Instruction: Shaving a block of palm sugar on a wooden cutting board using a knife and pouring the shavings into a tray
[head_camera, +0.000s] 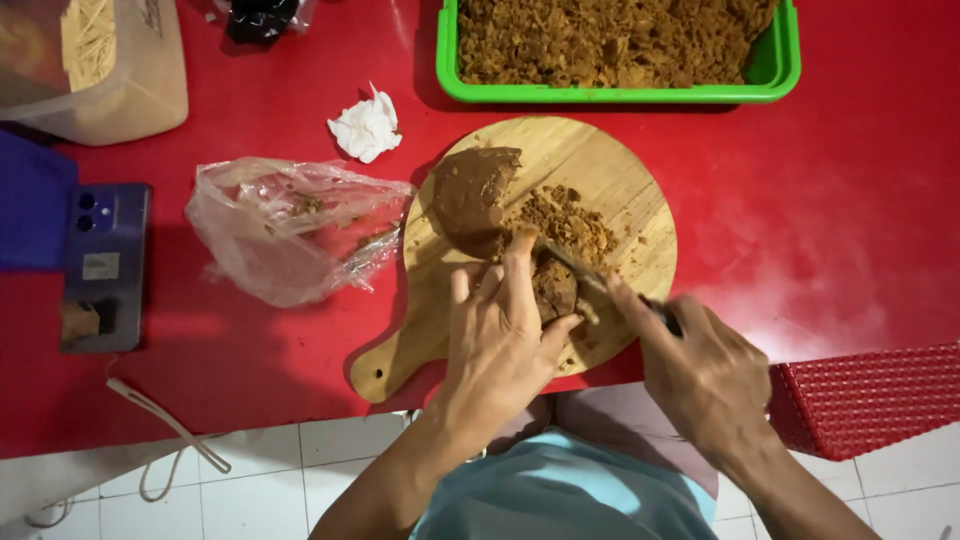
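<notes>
On the near part of a round wooden cutting board (600, 165), the left hand (500, 340) presses a small brown lump (553, 288) down, its fingers spread and curled over the lump's left side, thumb tucked against the lump's near edge. Just right of it, the right hand (700, 370) has its fingers closed around the dark handle of a knife (600, 283); the blade runs up and left across the top of the lump and appears to touch it. Motion blur hides the exact blade edge.

At the board's middle lies a heap of brown crumbs (565, 218), touching the lump's far side. A larger dark brown block (470, 195) rests on the left part of the board, beside the crumbs. The board's handle (385, 368) points toward the near left.

Left of the board, a crumpled clear plastic bag (290, 225) lies on the red table (850, 200), touching the board's left edge. Far of the bag sits a wad of white tissue (367, 127). A green tray (770, 75) filled with the same brown crumbled material stands at the far edge, well apart from the hands. A phone (103, 265) lies at the far left, and a red basket (870, 395) sits at the near right, just beside the right wrist
</notes>
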